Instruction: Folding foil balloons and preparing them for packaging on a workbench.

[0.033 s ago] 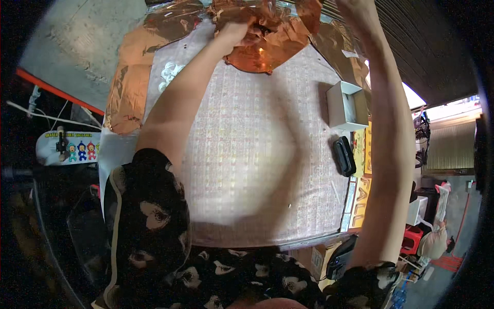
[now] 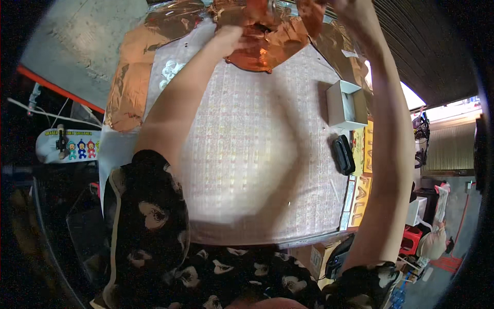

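A shiny copper-coloured foil balloon lies crumpled at the far end of the table, its near edge rounded. My left hand rests at the left side of this foil, fingers stretched out over it and a little blurred. High up at the frame's edge is my right hand, beside a raised flap of copper foil. The upper edge of the picture cuts off its fingers, so whether they grip the foil is hidden. A small dark gap or fold shows in the middle of the foil.
More copper foil spreads along the table's left and far right edges. A pale patterned cloth covers the table. On the right are an open white box, a black case and yellow packages. Clear-white plastic lies far left.
My left hand has shifted slightly left, its fingers less bunched on the foil. My right hand has moved slightly at the upper edge. The raised foil has changed shape a little.
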A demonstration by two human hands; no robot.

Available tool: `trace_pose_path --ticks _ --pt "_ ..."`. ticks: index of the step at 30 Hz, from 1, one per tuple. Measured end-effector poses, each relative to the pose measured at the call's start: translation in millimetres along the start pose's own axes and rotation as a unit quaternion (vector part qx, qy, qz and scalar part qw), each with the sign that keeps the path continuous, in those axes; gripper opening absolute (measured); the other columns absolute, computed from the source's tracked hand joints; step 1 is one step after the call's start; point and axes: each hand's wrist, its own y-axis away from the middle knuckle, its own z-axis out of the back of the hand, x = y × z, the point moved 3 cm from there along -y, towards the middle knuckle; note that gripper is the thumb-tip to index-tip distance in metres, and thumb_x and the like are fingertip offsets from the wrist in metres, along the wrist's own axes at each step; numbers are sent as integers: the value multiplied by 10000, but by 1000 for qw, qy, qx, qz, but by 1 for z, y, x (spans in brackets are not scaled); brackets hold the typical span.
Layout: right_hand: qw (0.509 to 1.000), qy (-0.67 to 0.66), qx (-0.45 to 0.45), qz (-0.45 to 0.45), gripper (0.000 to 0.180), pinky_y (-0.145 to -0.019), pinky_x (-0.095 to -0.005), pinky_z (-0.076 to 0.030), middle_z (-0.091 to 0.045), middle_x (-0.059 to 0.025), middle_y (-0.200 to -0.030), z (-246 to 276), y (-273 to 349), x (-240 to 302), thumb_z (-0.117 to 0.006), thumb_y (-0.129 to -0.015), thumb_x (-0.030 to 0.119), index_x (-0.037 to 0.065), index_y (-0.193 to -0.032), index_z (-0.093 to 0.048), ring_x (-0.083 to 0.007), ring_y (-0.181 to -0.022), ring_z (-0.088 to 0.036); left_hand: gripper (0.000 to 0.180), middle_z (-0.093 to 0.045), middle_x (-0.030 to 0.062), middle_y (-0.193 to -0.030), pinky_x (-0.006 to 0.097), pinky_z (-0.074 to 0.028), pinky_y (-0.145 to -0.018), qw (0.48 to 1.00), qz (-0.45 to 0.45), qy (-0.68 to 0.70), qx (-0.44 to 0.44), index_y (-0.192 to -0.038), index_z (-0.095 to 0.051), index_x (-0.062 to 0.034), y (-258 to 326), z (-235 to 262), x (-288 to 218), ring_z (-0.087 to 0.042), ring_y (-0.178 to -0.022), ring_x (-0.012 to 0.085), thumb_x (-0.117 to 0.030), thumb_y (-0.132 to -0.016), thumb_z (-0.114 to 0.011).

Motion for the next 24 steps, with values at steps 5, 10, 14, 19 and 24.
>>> trace_pose_path --ticks 5,10,14,19,24 --pt "984 165 68 22 185 -761 -340 -585 -756 -110 -1130 1 115 12 -707 -963 56 54 -1136 -771 -190 -928 -713 796 -515 202 -1505 505 -511 -1079 929 91 335 126 -1536 -432 -94 74 -12 5 -596 -1302 333 -703 -1033 -334" --pt "979 99 137 113 256 -922 -311 -541 -740 -131 -1145 -30 238 75 -718 -896 -30 13 -1146 -754 -188 -1042 -685 423 -710 90 -1260 389 -542 -1000 985 -5 169 12 -1352 -639 -69 139 26 54 -672 -1166 219 -361 -1046 -620" --pt "975 126 157 93 204 -995 -442 -502 -717 -154 -1043 -46 344 76 -714 -855 21 36 -1057 -729 -314 -1077 -674 247 -757 64 -1081 331 -552 -870 996 -21 -16 -88 -1155 -731 -33 191 27 45 -703 -975 168 -205 -979 -714" --pt "952 160 250 69 305 -1133 -482 -412 -734 -164 -1135 -84 412 110 -812 -821 130 31 -1104 -757 -326 -1060 -697 234 -724 30 -858 320 -520 -726 974 -70 -180 -115 -957 -761 -34 229 54 67 -656 -792 137 -263 -910 -746" --pt "937 -75 301 -162 586 -1214 -507 -290 -633 -150 -1424 -80 400 123 -829 -856 302 95 -1380 -666 -377 -1351 -551 312 -776 85 -906 345 -538 -734 944 -59 -309 -99 -997 -789 -83 269 53 57 -703 -781 180 -365 -866 -762"
